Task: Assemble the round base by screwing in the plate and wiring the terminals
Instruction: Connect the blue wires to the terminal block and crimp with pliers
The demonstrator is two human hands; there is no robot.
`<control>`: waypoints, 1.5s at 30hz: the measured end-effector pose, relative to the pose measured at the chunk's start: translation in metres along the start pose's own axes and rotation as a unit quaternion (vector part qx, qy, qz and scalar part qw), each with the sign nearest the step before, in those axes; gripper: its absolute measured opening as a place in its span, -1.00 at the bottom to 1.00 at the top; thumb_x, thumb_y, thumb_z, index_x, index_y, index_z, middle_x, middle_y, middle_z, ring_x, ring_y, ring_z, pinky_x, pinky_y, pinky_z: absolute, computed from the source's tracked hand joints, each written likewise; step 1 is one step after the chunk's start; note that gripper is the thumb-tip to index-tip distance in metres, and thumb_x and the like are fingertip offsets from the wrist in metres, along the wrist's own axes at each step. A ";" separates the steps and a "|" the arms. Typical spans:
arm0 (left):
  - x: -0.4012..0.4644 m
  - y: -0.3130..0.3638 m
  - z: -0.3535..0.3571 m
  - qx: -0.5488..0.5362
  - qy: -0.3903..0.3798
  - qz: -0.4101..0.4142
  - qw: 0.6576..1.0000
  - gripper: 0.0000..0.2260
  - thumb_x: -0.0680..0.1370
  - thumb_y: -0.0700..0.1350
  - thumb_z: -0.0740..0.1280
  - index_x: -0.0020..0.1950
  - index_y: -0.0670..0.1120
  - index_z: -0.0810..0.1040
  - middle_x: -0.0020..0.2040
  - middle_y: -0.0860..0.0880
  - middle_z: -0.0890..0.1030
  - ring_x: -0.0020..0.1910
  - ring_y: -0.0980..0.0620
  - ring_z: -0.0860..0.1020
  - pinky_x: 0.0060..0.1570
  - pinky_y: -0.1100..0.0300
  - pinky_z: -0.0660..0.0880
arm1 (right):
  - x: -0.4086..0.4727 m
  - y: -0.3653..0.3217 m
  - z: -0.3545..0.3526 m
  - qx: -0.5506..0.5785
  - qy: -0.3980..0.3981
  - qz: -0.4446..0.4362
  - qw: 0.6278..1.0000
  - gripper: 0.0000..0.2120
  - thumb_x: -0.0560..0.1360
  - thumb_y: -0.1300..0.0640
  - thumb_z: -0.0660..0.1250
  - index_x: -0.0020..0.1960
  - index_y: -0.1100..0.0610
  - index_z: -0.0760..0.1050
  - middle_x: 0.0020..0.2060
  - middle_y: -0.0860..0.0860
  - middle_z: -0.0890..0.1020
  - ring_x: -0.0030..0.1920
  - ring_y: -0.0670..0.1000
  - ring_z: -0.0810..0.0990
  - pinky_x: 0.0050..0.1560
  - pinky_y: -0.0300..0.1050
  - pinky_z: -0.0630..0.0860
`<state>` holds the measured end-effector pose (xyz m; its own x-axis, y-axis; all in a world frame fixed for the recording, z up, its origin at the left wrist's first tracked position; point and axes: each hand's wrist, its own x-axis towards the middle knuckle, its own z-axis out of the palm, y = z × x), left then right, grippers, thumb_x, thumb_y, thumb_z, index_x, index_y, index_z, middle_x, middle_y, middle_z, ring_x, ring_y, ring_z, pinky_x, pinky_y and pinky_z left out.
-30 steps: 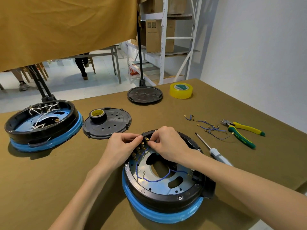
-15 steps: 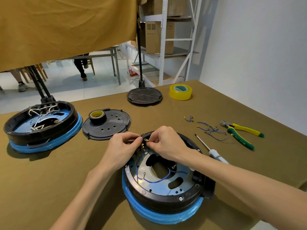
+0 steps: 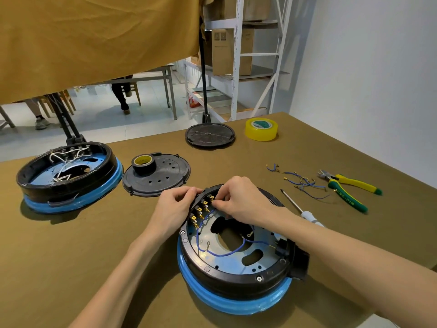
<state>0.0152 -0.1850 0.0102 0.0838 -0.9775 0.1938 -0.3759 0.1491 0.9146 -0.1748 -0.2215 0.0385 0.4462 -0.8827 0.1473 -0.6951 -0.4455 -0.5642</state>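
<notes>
Now, starting at the left: the left hand [image 3: 175, 209] has its fingers curled over the far-left rim of the base [image 3: 236, 252], thumb and forefinger pinched at the edge just beside the terminals [image 3: 201, 210]; whether it nips a wire end or only steadies the rim I cannot tell. Just right of those fingertips runs the row of brass terminals, and a blue wire [image 3: 222, 253] drops from them and loops across the metal plate [image 3: 238, 261] below both hands. Then the right hand [image 3: 238, 203], fingers bunched and pinching something small at the topmost terminal, almost touching the left fingertips; likely a wire lug, though it is hidden.

Best play here, I'd say: keep the left hand bracing the rim so the base doesn't turn, seat the lug square on its post before letting go, and keep the slack wire out from under the fingers. Well right of the right hand lies the screwdriver [image 3: 300, 209], then spare wires [image 3: 300, 182], then pliers [image 3: 350, 189], ready for tightening.
</notes>
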 end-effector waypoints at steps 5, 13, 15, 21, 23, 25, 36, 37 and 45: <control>0.001 0.002 0.002 -0.005 0.005 0.007 1.000 -0.73 0.70 -0.11 0.29 -0.07 0.16 0.70 -0.22 0.15 0.73 -0.22 0.32 0.62 -0.25 0.49 0.45 | -0.002 -0.005 0.008 -0.054 0.038 -0.019 0.998 -0.84 0.52 0.06 0.44 -0.18 0.08 0.72 -0.40 -0.09 0.61 -0.32 -0.02 0.58 -0.27 -0.12 0.50; -0.002 0.006 0.002 -0.007 0.001 0.013 1.000 -0.71 0.69 -0.15 0.29 -0.08 0.17 0.69 -0.22 0.27 0.71 -0.18 0.35 0.64 -0.25 0.52 0.45 | -0.001 -0.002 0.009 -0.025 0.051 -0.002 0.998 -0.85 0.52 0.04 0.46 -0.17 0.07 0.72 -0.38 -0.10 0.62 -0.29 -0.03 0.61 -0.25 -0.11 0.55; -0.003 0.008 0.002 -0.010 0.002 0.014 1.000 -0.70 0.69 -0.16 0.29 -0.09 0.16 0.70 -0.23 0.27 0.71 -0.21 0.36 0.63 -0.26 0.53 0.44 | -0.001 -0.003 0.010 -0.030 0.045 -0.003 0.999 -0.85 0.53 0.04 0.46 -0.17 0.07 0.72 -0.37 -0.10 0.63 -0.27 -0.02 0.62 -0.21 -0.09 0.58; -0.003 0.009 0.002 -0.008 0.004 0.018 1.000 -0.69 0.68 -0.17 0.30 -0.11 0.17 0.68 -0.27 0.28 0.70 -0.22 0.38 0.63 -0.28 0.54 0.43 | 0.000 -0.004 0.011 -0.031 0.051 0.005 0.998 -0.86 0.53 0.04 0.46 -0.15 0.06 0.72 -0.37 -0.10 0.62 -0.27 -0.02 0.61 -0.21 -0.11 0.56; -0.003 0.009 0.002 0.001 0.004 0.017 1.000 -0.70 0.68 -0.16 0.30 -0.11 0.19 0.68 -0.25 0.31 0.69 -0.19 0.38 0.63 -0.26 0.54 0.43 | -0.001 -0.006 0.009 -0.023 0.041 0.002 0.999 -0.86 0.53 0.06 0.46 -0.15 0.08 0.72 -0.40 -0.12 0.59 -0.29 -0.02 0.61 -0.20 -0.10 0.57; -0.002 0.009 0.001 0.013 0.003 0.018 1.000 -0.71 0.68 -0.14 0.30 -0.10 0.20 0.68 -0.22 0.33 0.69 -0.16 0.38 0.63 -0.24 0.54 0.44 | 0.001 -0.004 0.004 -0.011 0.020 0.003 1.000 -0.88 0.53 0.08 0.47 -0.13 0.09 0.73 -0.41 -0.12 0.58 -0.32 -0.03 0.62 -0.17 -0.06 0.63; 0.001 0.004 0.001 0.027 0.011 0.008 1.000 -0.75 0.68 -0.12 0.31 -0.09 0.16 0.70 -0.21 0.23 0.72 -0.17 0.32 0.65 -0.26 0.50 0.46 | 0.001 -0.002 0.009 -0.013 0.050 0.004 0.999 -0.88 0.53 0.13 0.45 -0.14 0.13 0.73 -0.40 -0.08 0.58 -0.35 -0.05 0.58 -0.25 -0.11 0.55; 0.002 0.005 0.000 0.032 0.009 0.008 0.999 -0.74 0.68 -0.12 0.31 -0.09 0.16 0.69 -0.21 0.25 0.71 -0.17 0.33 0.64 -0.26 0.51 0.46 | 0.002 -0.003 0.009 -0.012 0.047 0.003 0.999 -0.88 0.53 0.13 0.46 -0.14 0.13 0.73 -0.40 -0.08 0.58 -0.35 -0.04 0.57 -0.25 -0.10 0.56; 0.000 0.014 -0.005 0.185 0.006 0.066 0.980 -0.84 0.67 -0.07 0.32 0.17 0.05 0.68 0.07 0.17 0.67 0.11 0.19 0.60 0.19 0.14 0.53 | -0.025 0.011 -0.039 0.088 -0.115 0.072 0.987 -0.75 0.54 0.14 0.47 0.19 0.15 0.56 -0.39 0.01 0.69 -0.48 -0.08 0.60 -0.39 -0.18 0.55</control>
<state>0.0146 -0.1822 0.0248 0.0223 -0.9508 0.3091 -0.6931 0.2081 0.6902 -0.2155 -0.2103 0.0601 0.4799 -0.8687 -0.1223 -0.6614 -0.2667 -0.7010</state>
